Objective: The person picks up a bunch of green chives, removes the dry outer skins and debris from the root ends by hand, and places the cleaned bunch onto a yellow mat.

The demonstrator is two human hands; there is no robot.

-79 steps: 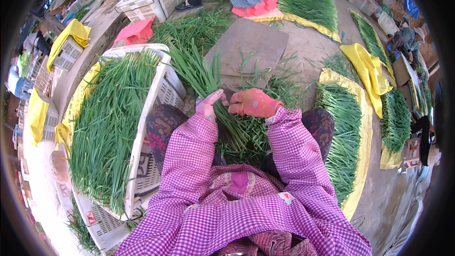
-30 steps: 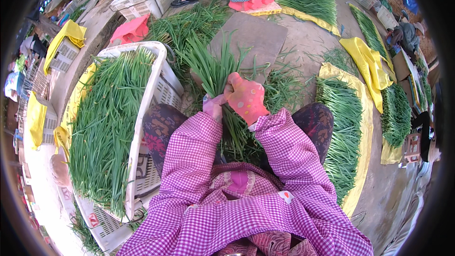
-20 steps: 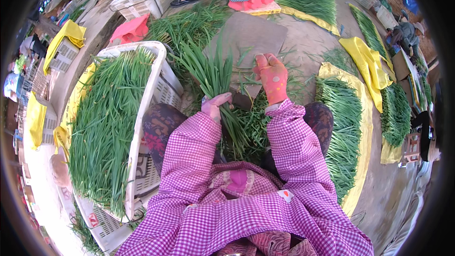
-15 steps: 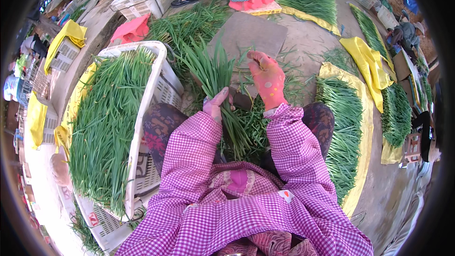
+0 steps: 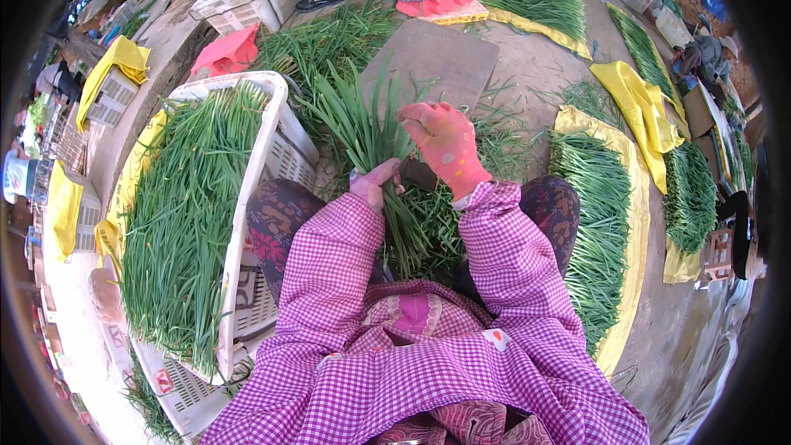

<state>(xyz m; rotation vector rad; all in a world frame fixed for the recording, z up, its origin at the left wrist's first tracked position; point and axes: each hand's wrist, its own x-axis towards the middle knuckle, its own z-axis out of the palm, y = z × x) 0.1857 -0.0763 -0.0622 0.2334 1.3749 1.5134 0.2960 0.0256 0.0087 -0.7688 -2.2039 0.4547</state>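
Right now my left hand [image 5: 375,182] has its fingers wrapped round the green bunch [image 5: 367,140], whose long axis slants from far left to near right, while my gloved right hand [image 5: 446,146] hovers just right of it, fingers curled, pinching what, if anything, I cannot tell

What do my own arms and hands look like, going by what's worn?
Your sleeves are long and loose, in purple-and-white check. Your right hand wears a coral glove with pale dots; whether your left hand is gloved is hard to tell.
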